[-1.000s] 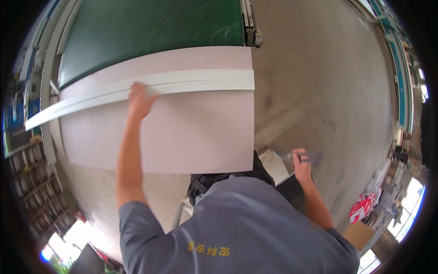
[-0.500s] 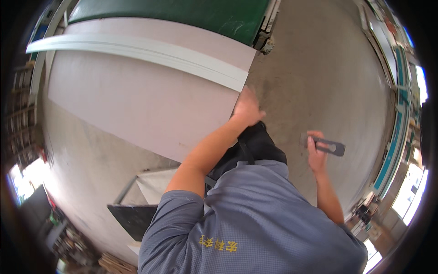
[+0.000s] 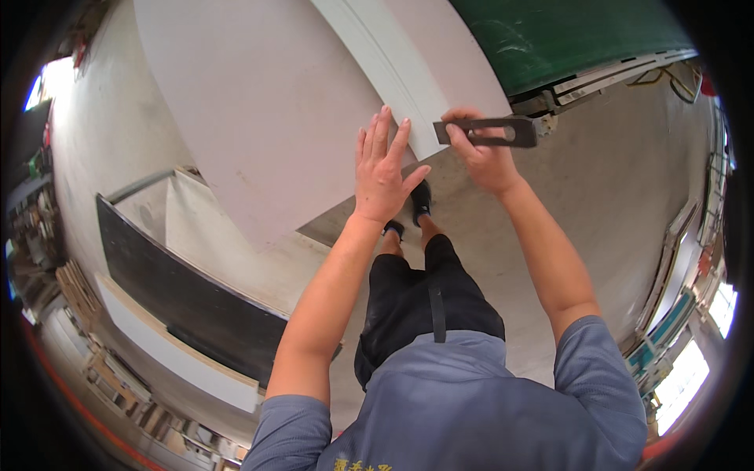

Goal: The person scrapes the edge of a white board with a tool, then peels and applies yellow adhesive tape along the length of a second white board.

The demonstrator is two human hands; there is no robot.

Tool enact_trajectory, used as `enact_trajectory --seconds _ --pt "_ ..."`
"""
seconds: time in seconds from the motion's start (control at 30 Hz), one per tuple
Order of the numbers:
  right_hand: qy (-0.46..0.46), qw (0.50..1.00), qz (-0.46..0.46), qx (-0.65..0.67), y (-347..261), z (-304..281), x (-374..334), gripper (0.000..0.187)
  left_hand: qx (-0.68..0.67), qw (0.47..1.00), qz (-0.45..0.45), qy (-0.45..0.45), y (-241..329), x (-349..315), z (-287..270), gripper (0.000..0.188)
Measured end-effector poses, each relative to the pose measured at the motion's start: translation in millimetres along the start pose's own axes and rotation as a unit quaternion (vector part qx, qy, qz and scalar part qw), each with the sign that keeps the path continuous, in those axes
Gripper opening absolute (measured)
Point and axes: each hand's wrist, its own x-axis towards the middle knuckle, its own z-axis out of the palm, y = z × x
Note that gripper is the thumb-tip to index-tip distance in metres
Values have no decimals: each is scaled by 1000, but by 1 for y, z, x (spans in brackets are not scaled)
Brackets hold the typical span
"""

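My right hand (image 3: 485, 157) grips a dark, flat plane blade (image 3: 522, 132) with a long slot in it. One end of the blade is at the near end of a long white grooved strip (image 3: 393, 67); I cannot tell whether they touch. The strip lies across a pale pinkish panel (image 3: 259, 102). My left hand (image 3: 381, 177) is open, palm down, fingers spread, beside the strip's left edge over the panel's near side. Whether its fingertips touch the strip or panel cannot be made out.
A green surface (image 3: 565, 39) with a metal rail (image 3: 620, 74) stands beyond the panel on the right. A black-sided box-like thing (image 3: 181, 290) stands at the lower left, with a white board (image 3: 173, 345) along it. Concrete floor (image 3: 597, 204) shows on the right.
The view has turned, swinging the panel and strip. My right hand has brought the plane blade from out on the right to the strip's end. My left hand now has its fingers spread beside the strip.
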Motion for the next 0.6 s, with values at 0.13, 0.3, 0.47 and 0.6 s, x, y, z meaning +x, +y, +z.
enact_trajectory --seconds 0.13,0.3,0.47,0.6 --pt "-43 999 -8 13 22 -6 12 10 21 999 -8 48 -3 -4 16 83" --pt "-80 996 -39 -20 24 -8 13 10 21 997 -13 73 -5 -2 20 80" --pt "-88 994 -40 -44 24 -6 13 10 30 995 -7 91 -8 -3 24 79" --pt "-88 994 -49 -37 23 -4 12 10 37 995 -3 98 -9 -3 25 79"
